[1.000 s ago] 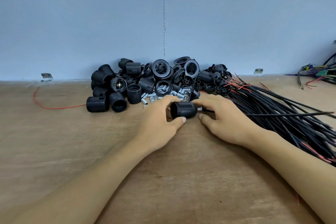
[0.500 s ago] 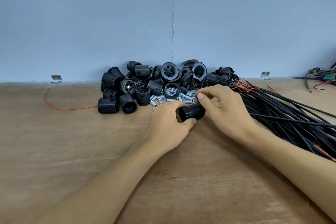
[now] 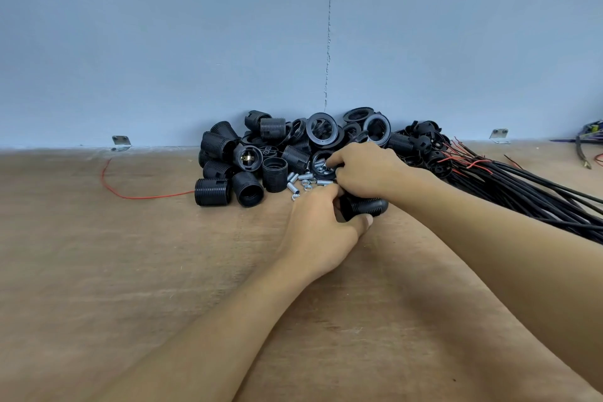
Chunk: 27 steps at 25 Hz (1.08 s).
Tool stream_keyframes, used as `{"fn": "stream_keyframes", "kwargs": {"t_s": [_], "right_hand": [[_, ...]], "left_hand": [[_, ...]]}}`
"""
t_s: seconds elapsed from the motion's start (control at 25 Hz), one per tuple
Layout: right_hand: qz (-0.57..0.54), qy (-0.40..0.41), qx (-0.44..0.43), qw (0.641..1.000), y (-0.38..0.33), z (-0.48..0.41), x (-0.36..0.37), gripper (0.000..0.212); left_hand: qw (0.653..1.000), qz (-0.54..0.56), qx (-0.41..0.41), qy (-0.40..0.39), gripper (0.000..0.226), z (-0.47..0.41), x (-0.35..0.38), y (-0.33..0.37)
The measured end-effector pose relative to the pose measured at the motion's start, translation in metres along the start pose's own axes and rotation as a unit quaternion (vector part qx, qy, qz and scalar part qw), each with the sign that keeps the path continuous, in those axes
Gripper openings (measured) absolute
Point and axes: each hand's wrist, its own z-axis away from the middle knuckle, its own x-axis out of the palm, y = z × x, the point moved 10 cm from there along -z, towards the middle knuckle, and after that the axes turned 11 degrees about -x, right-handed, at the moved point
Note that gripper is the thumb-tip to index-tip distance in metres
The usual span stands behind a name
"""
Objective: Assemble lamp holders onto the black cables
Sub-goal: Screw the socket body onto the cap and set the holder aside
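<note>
Black lamp holder clamped in the left hand; right hand fishes among loose metal nipples, grip unclear. A nudge could scatter them.

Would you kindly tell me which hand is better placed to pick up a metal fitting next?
Right hand: its fingertips are at the metal fittings, while the left hand grips the holder.

wooden bench | heap of lamp holders | metal tubes | black cables | 1 red wire
</note>
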Motion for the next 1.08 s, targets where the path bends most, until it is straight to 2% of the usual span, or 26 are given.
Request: {"fn": "stream_keyframes", "kwargs": {"t_s": [0.2,0.4,0.64,0.76,0.84,0.92,1.0,1.08], "right_hand": [[-0.05,0.049,0.011,0.997,0.0,0.005,-0.009,0.04],[-0.179,0.081,-0.002,0.98,0.004,0.019,-0.014,0.034],[-0.289,0.101,-0.006,0.952,0.02,0.037,-0.02,0.026],[-0.33,0.148,-0.018,0.932,0.027,0.048,-0.027,0.024],[-0.325,0.161,-0.044,0.931,0.025,0.058,-0.028,0.022],[-0.291,0.158,-0.075,0.941,0.02,0.067,-0.026,0.019],[-0.24,0.144,-0.113,0.953,0.014,0.075,-0.023,0.019],[-0.216,0.132,-0.142,0.957,0.01,0.082,-0.021,0.021]], "left_hand": [[1.0,0.018,-0.002,-0.002,0.025,0.002,-0.001,0.001],[0.999,0.029,-0.014,0.001,0.025,0.001,-0.001,-0.003],[0.997,0.047,-0.048,-0.023,0.045,-0.002,0.004,-0.011],[0.99,0.116,-0.076,-0.023,0.048,-0.003,0.001,-0.014],[0.976,0.189,-0.109,-0.022,0.05,-0.002,-0.003,-0.017],[0.964,0.233,-0.127,-0.017,0.04,-0.001,-0.007,-0.021],[0.961,0.251,-0.12,-0.012,0.026,-0.001,-0.009,-0.021],[0.966,0.243,-0.088,-0.014,0.025,0.0,-0.011,-0.015]]}}
